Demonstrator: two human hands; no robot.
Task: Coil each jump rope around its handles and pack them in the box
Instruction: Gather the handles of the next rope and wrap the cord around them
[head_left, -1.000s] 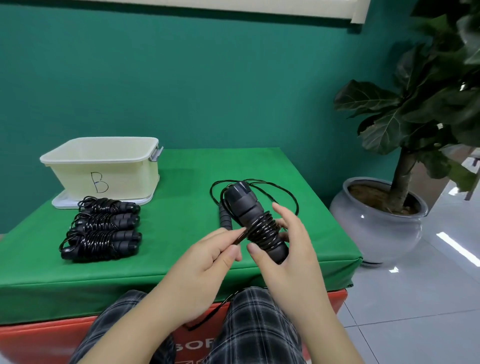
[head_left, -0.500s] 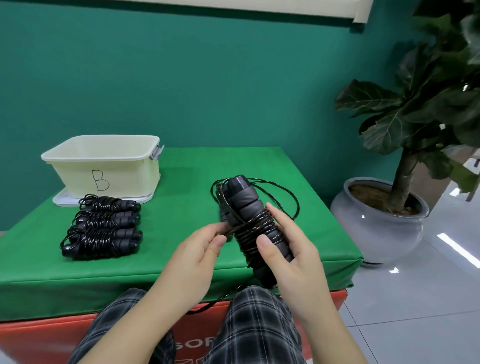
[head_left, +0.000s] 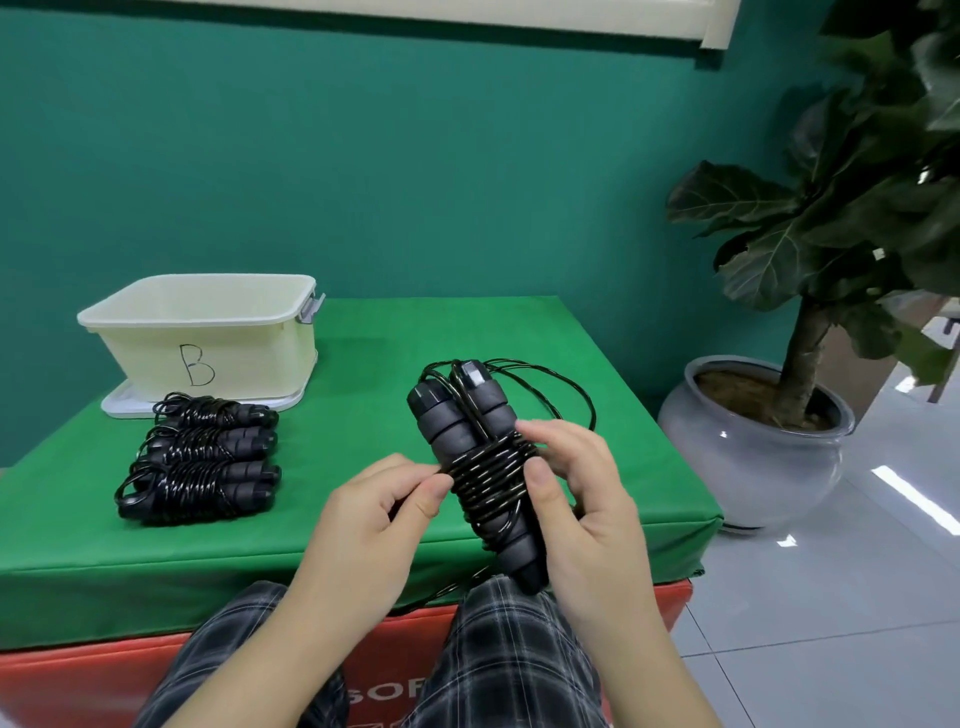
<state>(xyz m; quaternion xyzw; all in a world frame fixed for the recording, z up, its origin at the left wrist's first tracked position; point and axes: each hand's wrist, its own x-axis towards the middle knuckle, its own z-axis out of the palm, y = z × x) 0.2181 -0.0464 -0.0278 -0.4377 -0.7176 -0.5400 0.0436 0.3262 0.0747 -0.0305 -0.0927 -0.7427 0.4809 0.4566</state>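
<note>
Your right grip (head_left: 582, 499) clasps the black foam-handled jump rope (head_left: 483, 457); your left grip (head_left: 384, 514) pinches its black cord (head_left: 550, 382) beside the coils, above the green-covered desk (head_left: 363, 364).

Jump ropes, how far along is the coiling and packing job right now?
Done: a pile of coiled ropes lies on the green table in front of the box. In hand: the right hand grips the handles while the left hand pinches the cord, partly wrapped. Left: finish wrapping, then pack; the box's inside isn't visible.
</note>
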